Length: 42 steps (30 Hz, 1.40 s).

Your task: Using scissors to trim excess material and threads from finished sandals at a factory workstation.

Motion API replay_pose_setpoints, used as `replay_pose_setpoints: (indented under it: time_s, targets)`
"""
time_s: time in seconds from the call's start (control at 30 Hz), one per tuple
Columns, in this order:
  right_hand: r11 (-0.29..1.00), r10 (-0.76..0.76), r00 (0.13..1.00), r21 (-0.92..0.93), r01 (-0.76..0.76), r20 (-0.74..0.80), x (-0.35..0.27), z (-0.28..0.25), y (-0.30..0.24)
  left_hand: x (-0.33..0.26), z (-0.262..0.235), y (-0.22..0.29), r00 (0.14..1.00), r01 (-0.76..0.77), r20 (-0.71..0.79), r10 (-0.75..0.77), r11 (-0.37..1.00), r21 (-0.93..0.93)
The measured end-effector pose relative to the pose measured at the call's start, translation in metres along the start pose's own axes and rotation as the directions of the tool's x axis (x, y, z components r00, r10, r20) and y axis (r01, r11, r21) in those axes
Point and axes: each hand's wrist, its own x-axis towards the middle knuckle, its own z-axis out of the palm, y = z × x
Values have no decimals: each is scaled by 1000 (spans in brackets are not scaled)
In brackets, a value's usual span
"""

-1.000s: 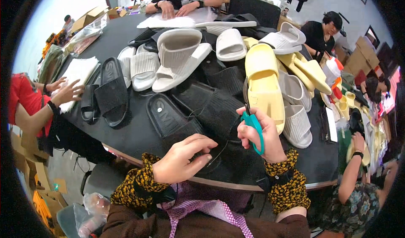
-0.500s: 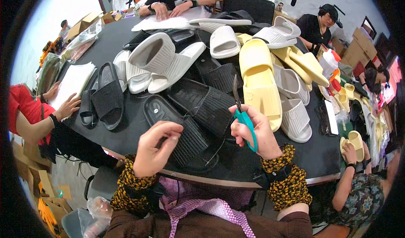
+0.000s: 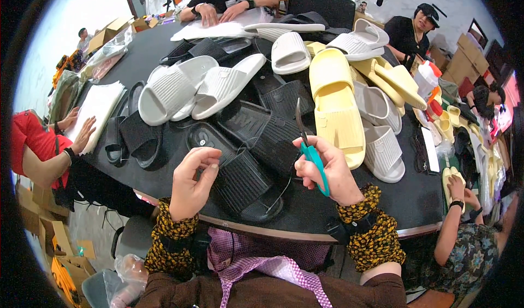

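My right hand [image 3: 330, 169] grips a pair of scissors [image 3: 315, 163] with teal handles, its dark blades pointing up and away from me. My left hand [image 3: 195, 179] hovers near the table's front edge, fingers loosely curled and thumb apart, with nothing visible in it. Just right of it lies a black slide slipper [image 3: 243, 182], a thin cord looped at its toe end. Another black slipper [image 3: 265, 130] lies behind. Farther left is a pale grey-white slipper [image 3: 169, 89], overlapping other pale ones. A yellow slipper [image 3: 338, 108] lies beyond the scissors, beside grey slippers [image 3: 385, 152].
The dark round table [image 3: 164, 169] carries a slipper heap. At left, a person in red has hands [image 3: 84, 136] by white sheets [image 3: 101, 106]. Another person's hands [image 3: 218, 14] rest on clear plastic at the far side. At right, a person holds yellow slippers [image 3: 452, 179].
The upended pale slipper at left has dropped flat onto the pile, farther left. My left hand has drawn back slightly leftward. My right hand still holds the scissors, barely moved.
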Motion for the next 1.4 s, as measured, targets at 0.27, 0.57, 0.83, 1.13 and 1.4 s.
replay_pose_setpoints:
  time_s: [0.27, 0.57, 0.83, 1.13, 1.4]
  targets:
    - [1000, -8, 1000, -17, 8, 0, -3, 6, -1, 11, -15, -14, 989, -63, -111, 94, 964, 258]
    - [1000, 12, 1000, 5, -12, 11, -6, 5, -3, 4, -14, -20, 992, 5, -120, 34, 950, 312]
    - [1000, 0, 1000, 29, 0, -2, -5, 1, -4, -10, 1, -12, 999, 22, -44, -12, 971, 239]
    - [1000, 5, 1000, -5, -5, 24, -3, -6, -5, -5, 17, 7, 996, -53, 79, 34, 968, 246]
    - [999, -54, 995, 6, 54, 81, -4, -9, -6, 0, 23, 9, 986, -144, 118, 114, 945, 293]
